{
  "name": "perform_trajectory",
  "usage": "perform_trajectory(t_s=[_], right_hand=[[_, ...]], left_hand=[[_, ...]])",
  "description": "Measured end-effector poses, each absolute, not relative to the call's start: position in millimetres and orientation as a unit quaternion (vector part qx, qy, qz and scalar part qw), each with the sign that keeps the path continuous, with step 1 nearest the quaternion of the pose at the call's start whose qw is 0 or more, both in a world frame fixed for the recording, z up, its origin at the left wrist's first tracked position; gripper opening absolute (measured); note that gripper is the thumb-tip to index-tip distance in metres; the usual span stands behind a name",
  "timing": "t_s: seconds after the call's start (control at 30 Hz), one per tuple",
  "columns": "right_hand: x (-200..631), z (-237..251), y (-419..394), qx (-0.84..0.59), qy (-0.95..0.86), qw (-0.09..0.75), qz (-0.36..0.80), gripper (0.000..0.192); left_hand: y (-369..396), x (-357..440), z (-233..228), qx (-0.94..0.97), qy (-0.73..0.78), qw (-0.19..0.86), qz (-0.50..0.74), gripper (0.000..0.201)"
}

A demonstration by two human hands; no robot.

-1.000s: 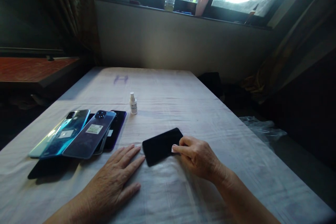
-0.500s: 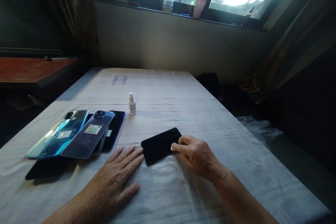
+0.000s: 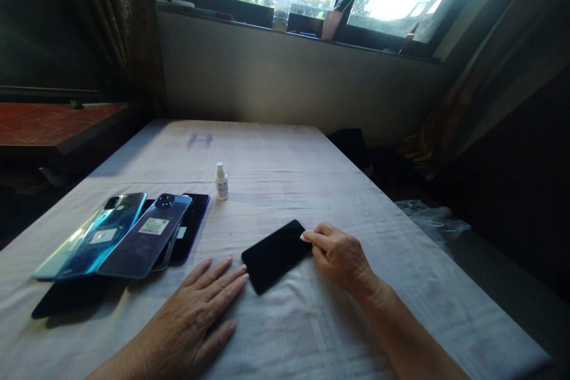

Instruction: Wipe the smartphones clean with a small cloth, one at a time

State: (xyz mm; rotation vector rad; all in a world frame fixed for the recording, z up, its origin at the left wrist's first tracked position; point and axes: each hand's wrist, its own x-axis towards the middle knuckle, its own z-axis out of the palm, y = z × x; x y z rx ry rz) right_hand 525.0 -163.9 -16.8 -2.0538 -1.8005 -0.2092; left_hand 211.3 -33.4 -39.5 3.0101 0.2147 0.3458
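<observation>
A black smartphone (image 3: 276,256) lies slantwise on the white cloth in front of me, its dark face up. My left hand (image 3: 202,303) rests flat on the cloth with fingers stretched out, the fingertips at the phone's left edge. At its right end, my right hand (image 3: 341,255) is closed in a pinch. Between thumb and finger a small white wipe (image 3: 303,238) just shows; most of it is hidden, and I cannot tell its exact material. Beyond the phone stands a small white dropper bottle (image 3: 221,181), upright and capped.
Several phones lie overlapping at the left, including a blue phone (image 3: 101,236) and a grey-purple phone (image 3: 146,243) with a label. White cloth (image 3: 267,154) covers the table or bed. Clear plastic (image 3: 431,219) lies low on the right. A jar (image 3: 283,3) stands on the windowsill.
My right hand has moved with the wipe to the phone's right end. The phone has turned slightly. My left hand stays flat beside it. The view has shifted a little.
</observation>
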Motion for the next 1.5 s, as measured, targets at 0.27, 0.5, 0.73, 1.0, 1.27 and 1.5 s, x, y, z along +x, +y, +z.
perform_trajectory(t_s=[0.27,0.5,0.73,1.0,1.27,1.5], right_hand=[[510,-20,-159,-0.702,-0.676,0.211,-0.073,0.036],[512,-21,-151,-0.727,-0.651,0.206,-0.075,0.035],[516,-19,-149,-0.748,-0.632,0.197,-0.050,0.038],[518,-24,-148,-0.758,-0.620,0.197,-0.031,0.038],[519,-24,-149,-0.757,-0.619,0.210,-0.007,0.040],[516,-26,-147,-0.766,-0.601,0.229,0.000,0.041]], left_hand=[[-33,213,-38,0.988,0.046,-0.001,0.144,0.073],[-33,214,-31,0.987,0.050,0.018,0.152,0.072],[-25,217,-24,0.979,0.067,0.015,0.193,0.042],[79,249,26,0.893,0.391,0.113,0.194,0.059],[136,296,12,0.883,0.409,0.200,0.117,0.032],[145,355,8,0.878,0.387,0.240,0.150,0.034]])
